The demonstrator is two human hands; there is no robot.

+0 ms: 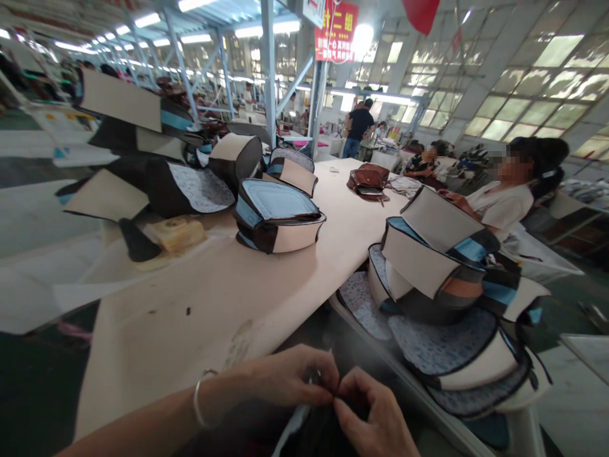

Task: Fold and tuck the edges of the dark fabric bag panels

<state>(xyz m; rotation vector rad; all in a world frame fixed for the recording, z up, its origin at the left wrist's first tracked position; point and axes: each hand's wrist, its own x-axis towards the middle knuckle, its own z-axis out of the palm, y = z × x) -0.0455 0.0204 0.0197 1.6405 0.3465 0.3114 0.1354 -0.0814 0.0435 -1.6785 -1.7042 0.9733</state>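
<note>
At the bottom centre, just off the table's near edge, my left hand (297, 374) and my right hand (373, 409) meet with thumbs and fingertips pinched together. What lies between the fingertips is too small and dark to make out. Beneath them hangs a piece of dark material (328, 435) with a pale strip (291, 428) along its left side; its lower part is cut off by the frame. A light bracelet (197, 400) circles my left wrist.
The pale table (209, 343) carries a blue-lined bag piece (278, 216), a brown bag (368, 178) and yellowish tape (178, 233). More bag pieces (190, 187) are heaped at the left. On the right, a stack of bag pieces (442, 343) fills a bin beside a seated person (504, 200).
</note>
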